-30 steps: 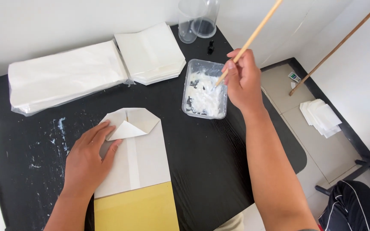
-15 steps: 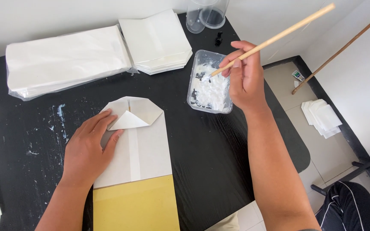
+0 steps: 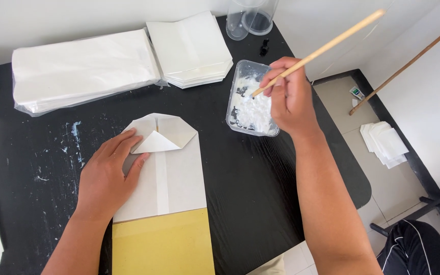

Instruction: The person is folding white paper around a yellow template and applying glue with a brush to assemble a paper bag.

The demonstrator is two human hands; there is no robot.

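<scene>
So the left hand (image 3: 107,175) was laid flat and fully open, palm down, on the left side of a white paper bag (image 3: 165,170), gripping nothing, just pressing it against the black desk (image 3: 253,188). The bag lay lengthwise in front of the person, its top end folded into a pointed flap with a small triangle tucked in the middle, right by the fingertips. Its lower end sat on top of a yellow sheet (image 3: 163,244) at the near edge of the desk.

The right hand (image 3: 290,97) was closed around a thin wooden stick (image 3: 322,50), pinched like a pencil, with the long end angling up and away to the right. The lower tip was down in a clear plastic tub (image 3: 250,99) of white paste, which stood just right of the bag's folded end. Couldn't tell if the tip actually touched the paste.

Further back there was a wrapped stack of white paper (image 3: 82,69) on the left, a smaller pile of folded white bags (image 3: 192,48) beside it, and a clear plastic cup (image 3: 253,18) at the far edge. Off the desk to the right, some white sheets (image 3: 385,142) lay on the floor, with another wooden rod (image 3: 408,63) leaning nearby.
</scene>
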